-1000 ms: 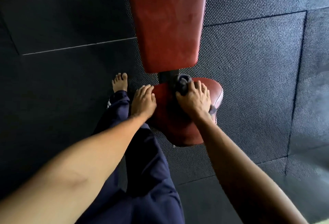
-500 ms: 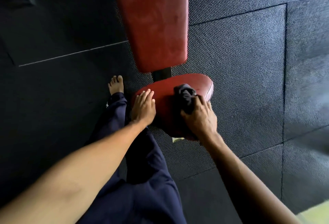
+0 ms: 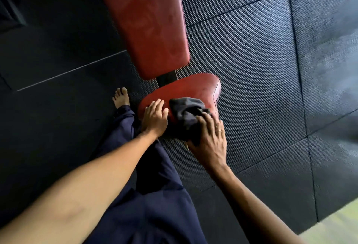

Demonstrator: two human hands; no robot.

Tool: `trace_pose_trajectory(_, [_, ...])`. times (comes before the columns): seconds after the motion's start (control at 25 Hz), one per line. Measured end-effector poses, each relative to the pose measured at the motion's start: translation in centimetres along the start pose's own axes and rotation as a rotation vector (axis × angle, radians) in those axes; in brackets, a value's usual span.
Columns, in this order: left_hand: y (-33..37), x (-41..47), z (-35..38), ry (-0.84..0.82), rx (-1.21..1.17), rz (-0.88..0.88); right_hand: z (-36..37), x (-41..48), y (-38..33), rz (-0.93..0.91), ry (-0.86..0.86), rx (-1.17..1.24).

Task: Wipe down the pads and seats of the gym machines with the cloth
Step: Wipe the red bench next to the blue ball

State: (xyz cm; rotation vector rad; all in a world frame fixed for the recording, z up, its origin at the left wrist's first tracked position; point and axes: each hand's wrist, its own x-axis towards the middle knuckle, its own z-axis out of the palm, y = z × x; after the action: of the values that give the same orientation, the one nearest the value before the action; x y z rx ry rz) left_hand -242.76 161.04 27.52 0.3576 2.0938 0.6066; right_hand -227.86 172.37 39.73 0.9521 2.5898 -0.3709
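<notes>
Seat (image 3: 189, 88) wiping looks midway: right hand (image 3: 211, 143) clamps the cloth (image 3: 184, 115), left hand (image 3: 155, 118) rests flat, fingers straight. Streaked back pad (image 3: 145, 20) looks unwiped.

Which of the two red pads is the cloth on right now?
The short seat pad, nearer the person; the cloth lies there, not on the long back pad.
</notes>
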Motion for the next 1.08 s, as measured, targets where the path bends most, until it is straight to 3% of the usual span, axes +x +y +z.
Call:
trace_pose_trajectory(0.16, [1.7,0.0,1.7,0.049,0.031,-0.006,0.6,1.4,3.8,0.655,-0.073,0.450])
trace_pose_trajectory(0.28, [2.7,0.3,2.1,0.073,0.032,-0.010,0.6,6.7,5.3,0.810,-0.009,0.767])
trace_pose_trajectory(0.36, [2.6,0.6,2.2,0.055,0.038,0.023,0.2,9.4,5.1,0.871,0.007,0.817])
trace_pose_trajectory(0.52, [3.4,1.1,1.8,0.032,0.018,0.073,-1.1,8.1,4.1,0.741,-0.096,0.771])
trace_pose_trajectory(0.64, [5.5,2.2,2.3,-0.023,-0.001,0.109,-2.8,4.6,5.5,0.492,-0.137,0.709])
trace_pose_trajectory(0.76, [7.3,3.5,3.1,-0.033,0.017,0.024,-3.1,4.0,5.5,0.255,-0.093,0.580])
trace_pose_trajectory(0.96, [8.6,5.6,4.2,0.018,0.096,-0.036,0.4,12.9,4.6,0.262,-0.229,0.252])
trace_pose_trajectory(1.08, [8.6,6.6,5.0,-0.001,0.152,-0.064,2.6,18.2,5.6,0.296,-0.302,0.223])
